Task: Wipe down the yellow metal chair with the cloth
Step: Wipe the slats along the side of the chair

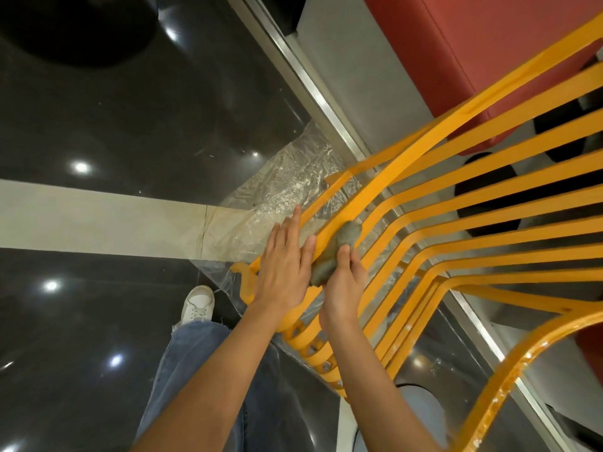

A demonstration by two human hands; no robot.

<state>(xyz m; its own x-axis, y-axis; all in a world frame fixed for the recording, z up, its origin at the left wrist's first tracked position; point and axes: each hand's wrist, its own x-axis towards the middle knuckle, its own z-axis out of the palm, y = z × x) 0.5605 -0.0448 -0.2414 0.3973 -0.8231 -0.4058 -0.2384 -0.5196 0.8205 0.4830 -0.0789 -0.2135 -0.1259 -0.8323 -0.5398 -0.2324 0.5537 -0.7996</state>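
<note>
pressing the grey cloth point(332, 256) along an outer slat of the yellow metal chair point(456, 203), right hand point(342, 282) has fingers curled over it. left hand point(284, 259), fingers flat and together, apparently steadies the frame.

Glossy black floor point(98, 109), pale floor strip point(98, 216), crumpled clear plastic sheet point(287, 184) — red cushioned seat point(483, 53), white sneaker point(198, 305), blue jeans point(189, 360)
</note>
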